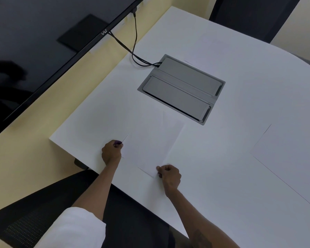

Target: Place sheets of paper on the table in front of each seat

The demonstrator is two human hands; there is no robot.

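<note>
Step in hand, by judgement: a plain white rectangular sheet of paper (150, 145) is being set down before the black mesh office chair (48, 210) at the near edge. The left hand (111, 152) is curled, thumb and fingers pressed together on the sheet's left edge; the right hand (169, 175) is likewise closed, pinching the near corner. The sheet lies between the two grips, extending away from them toward the grey metal cable box (181, 89) recessed in the top; whether it rests fully flat cannot be told, as faint shadow lines at its edges suggest slight lift. The next move likely calls for squaring the sheet to the chair, then letting go with both hands. Surface: a smooth white table (213, 167), its far edge rounded. A second white sheet (290, 158) lies well to the right of the right-hand grip, and a third faint sheet (209, 49) beyond the cable box. Room: a black flat screen (48, 47) on the cream wall beyond the left-hand grip, black cables (135, 49) running from it into the box, and a dark chair back (249, 15) at the far side.
</note>
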